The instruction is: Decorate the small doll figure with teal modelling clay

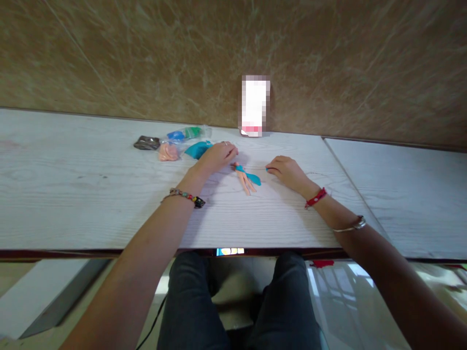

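Observation:
A small clay figure (247,178), peach with a teal piece across it, lies on the white wooden table (91,194) between my hands. My left hand (216,156) rests on the table with fingers curled, its fingertips touching the figure's upper end. My right hand (286,171) lies a little to the right of the figure, fingers bent, with a bit of teal clay showing at a fingertip. Whether it grips that bit is unclear.
Several clay lumps in clear bags sit behind my left hand: dark brown (147,143), peach (168,152), blue (175,135), green (193,131) and teal (197,149). A blurred white object (254,106) leans against the brown wall. A second table (401,194) adjoins on the right.

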`<state>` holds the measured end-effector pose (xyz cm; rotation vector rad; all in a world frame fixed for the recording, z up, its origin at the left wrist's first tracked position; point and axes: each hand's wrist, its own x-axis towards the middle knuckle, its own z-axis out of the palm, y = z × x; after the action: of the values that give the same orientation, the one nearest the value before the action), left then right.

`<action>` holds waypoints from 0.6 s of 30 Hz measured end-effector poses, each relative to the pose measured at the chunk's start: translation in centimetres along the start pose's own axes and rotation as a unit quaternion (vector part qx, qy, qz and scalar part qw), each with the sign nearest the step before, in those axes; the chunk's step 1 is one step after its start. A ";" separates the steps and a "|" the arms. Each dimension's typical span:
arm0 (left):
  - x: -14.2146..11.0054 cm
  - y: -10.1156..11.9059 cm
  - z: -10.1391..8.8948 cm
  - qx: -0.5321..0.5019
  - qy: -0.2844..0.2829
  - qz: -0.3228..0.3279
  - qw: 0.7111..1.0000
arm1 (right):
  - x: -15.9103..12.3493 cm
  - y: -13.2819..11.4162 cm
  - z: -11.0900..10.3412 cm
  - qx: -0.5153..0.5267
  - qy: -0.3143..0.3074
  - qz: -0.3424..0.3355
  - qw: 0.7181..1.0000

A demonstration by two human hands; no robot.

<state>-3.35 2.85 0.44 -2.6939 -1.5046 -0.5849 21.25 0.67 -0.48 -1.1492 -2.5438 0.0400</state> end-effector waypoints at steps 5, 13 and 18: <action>0.0 0.0 0.1 -0.018 -0.003 0.001 1.000 | 0.5 -0.3 0.2 -0.045 0.006 0.017 0.999; 0.0 -0.1 0.1 -0.018 -0.002 -0.001 1.000 | 0.6 -0.5 0.4 -0.036 0.010 0.037 0.999; 0.1 -0.1 0.1 -0.011 -0.003 -0.004 1.000 | 0.7 -0.6 0.1 0.008 0.017 0.061 0.998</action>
<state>-3.35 2.95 0.34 -2.7096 -1.5210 -0.5988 20.29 0.79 -0.29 -1.2874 -2.4373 0.0698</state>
